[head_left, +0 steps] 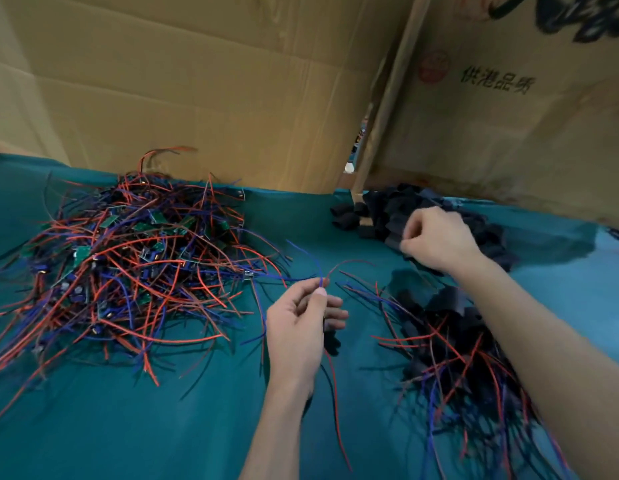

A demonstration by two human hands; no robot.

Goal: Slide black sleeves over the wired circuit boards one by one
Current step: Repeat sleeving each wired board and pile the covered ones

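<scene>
Large unsleeved board pile (128,265) left; smaller sleeved pile (450,344) done. Wires (321,280) pinched by left hand (301,323); sleeve (392,242) pinched from sleeve heap (377,213) by right hand (436,237).

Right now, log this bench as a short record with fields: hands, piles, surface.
left hand: left hand pinches red and blue wires of one board
right hand: right hand reaches into the loose black sleeves, fingers curled on one
unsleeved pile: bare wired boards, at left
finished pile: sleeved boards, under the right forearm
surface: teal cloth
backdrop: cardboard sheets
</scene>
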